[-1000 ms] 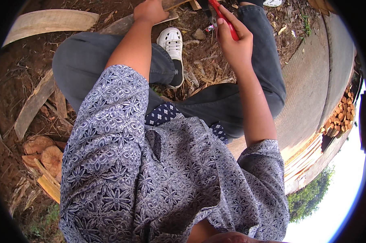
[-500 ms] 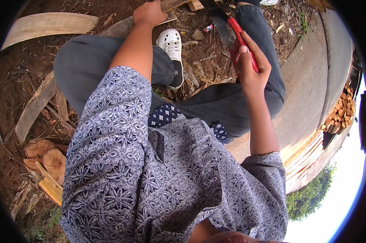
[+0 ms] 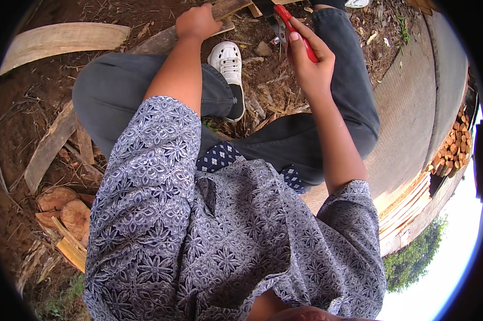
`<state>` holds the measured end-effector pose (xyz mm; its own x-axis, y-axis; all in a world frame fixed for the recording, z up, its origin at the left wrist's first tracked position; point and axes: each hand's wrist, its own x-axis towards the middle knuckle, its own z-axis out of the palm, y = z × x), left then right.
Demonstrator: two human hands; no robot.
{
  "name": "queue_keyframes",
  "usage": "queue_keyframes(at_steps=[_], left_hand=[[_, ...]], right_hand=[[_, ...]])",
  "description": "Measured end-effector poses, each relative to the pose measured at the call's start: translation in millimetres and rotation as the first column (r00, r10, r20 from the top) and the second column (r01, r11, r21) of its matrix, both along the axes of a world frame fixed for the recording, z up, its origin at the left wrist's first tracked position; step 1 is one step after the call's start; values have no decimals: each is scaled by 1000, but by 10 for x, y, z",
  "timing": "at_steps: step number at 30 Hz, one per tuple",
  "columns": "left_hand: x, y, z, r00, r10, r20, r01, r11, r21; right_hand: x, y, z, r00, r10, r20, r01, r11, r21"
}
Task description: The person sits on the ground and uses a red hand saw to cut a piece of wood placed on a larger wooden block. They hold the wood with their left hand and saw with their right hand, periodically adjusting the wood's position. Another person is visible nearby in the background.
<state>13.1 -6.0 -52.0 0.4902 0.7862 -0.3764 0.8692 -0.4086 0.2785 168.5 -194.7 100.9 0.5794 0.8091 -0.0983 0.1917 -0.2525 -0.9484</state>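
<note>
My left hand (image 3: 197, 22) is pressed down in a closed grip on a weathered wooden plank (image 3: 232, 7) near the top of the view. My right hand (image 3: 315, 67) is wrapped around the red handle of a hand saw (image 3: 285, 17), thumb lying along the grip. The saw points away from me toward the wood; its blade is mostly out of sight at the upper edge. Between my legs, a white clog (image 3: 229, 61) covers one foot on the dirt.
A curved pale board (image 3: 65, 43) lies at the upper left. Old wood strips (image 3: 51, 147) and cut log rounds (image 3: 73, 216) are on the left ground. Grey sheeting (image 3: 402, 107) spreads on the right, with stacked wood (image 3: 452, 144) beyond. Chips litter the dirt.
My right hand has pushed the saw forward and slightly left, away from my body. My left hand stays in place on the plank.
</note>
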Motion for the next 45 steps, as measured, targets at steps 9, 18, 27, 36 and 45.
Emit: queue_keyframes(at_steps=[9,18,27,36,45], left_hand=[[-28,49,185,1000,20,-5,-20,998,-64],[-40,47,417,996,72,49,-68,994,-84],[-24,53,451,995,89,43,-84,991,-101],[44,-18,434,995,92,29,-88,988,-124],[34,-35,429,996,85,21,-82,988,-131]], right_hand=[[-7,113,-51,1000,24,2,-24,999,22],[-43,100,-77,999,20,39,-22,999,49],[-1,105,-60,995,74,63,-74,997,-1],[-53,-588,251,997,75,-20,-77,986,-149],[78,-807,505,994,48,-100,-50,999,-19]])
